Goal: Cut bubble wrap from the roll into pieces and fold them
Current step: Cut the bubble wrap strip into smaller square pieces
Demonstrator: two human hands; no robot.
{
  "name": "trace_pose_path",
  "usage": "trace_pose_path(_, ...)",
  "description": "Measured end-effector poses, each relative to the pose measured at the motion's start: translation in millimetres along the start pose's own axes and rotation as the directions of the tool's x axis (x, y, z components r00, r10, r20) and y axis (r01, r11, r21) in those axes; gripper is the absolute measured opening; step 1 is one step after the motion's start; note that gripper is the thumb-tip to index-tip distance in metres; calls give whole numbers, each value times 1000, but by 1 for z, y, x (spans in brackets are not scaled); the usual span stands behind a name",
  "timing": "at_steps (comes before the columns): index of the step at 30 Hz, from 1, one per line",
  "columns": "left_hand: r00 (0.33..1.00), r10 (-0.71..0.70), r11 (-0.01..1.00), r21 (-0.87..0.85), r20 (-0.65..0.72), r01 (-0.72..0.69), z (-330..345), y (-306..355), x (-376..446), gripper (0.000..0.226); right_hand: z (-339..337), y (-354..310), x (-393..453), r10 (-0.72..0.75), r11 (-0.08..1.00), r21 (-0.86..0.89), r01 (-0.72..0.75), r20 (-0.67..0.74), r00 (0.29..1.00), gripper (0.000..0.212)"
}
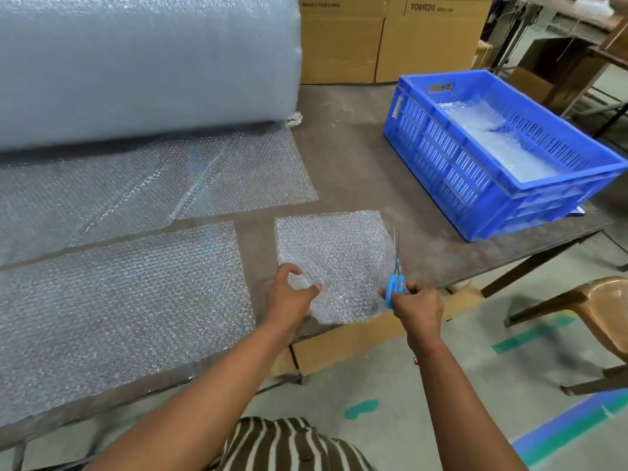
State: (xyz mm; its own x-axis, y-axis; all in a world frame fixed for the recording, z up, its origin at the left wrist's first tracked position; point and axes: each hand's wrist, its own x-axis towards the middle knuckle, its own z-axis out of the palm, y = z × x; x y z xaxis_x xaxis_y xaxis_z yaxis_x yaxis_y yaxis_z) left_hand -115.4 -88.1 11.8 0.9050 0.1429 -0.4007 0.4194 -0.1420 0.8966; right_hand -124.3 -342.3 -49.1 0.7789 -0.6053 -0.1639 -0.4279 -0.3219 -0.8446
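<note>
A big roll of bubble wrap lies at the back left of the table, its loose sheet spread toward me. A long cut strip lies at the near left. A small cut piece sits at the table's front edge. My left hand grips that piece's near left edge, thumb on top. My right hand holds blue-handled scissors at the piece's right edge, blades pointing away from me, and also touches the piece's near right corner.
A blue slotted crate holding folded bubble wrap stands on the table's right side. Cardboard boxes stand behind the table. A flat cardboard box lies under the table edge, and a brown plastic chair stands at the right.
</note>
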Motion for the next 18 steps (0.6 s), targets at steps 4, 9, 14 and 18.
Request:
trace_pose_path(4,998,-49,996,76,24,47,-10,0,16,30,-10,-7,3,-66,998,6,66,57,996,77)
trace_pose_path(9,963,-112,994,24,246,110,-40,11,22,59,-18,-28,7,-88,994,70,80,122,989,26)
trace_pose_path(14,965,82,997,-37,248,-75,-80,20,17,70,-11,-43,5,-14,980,200,-26,198,980,14)
trace_pose_path(18,962,240,970,0,132,-243,-121,22,9,80,11,-42,10,-48,999,-9,51,199,979,53)
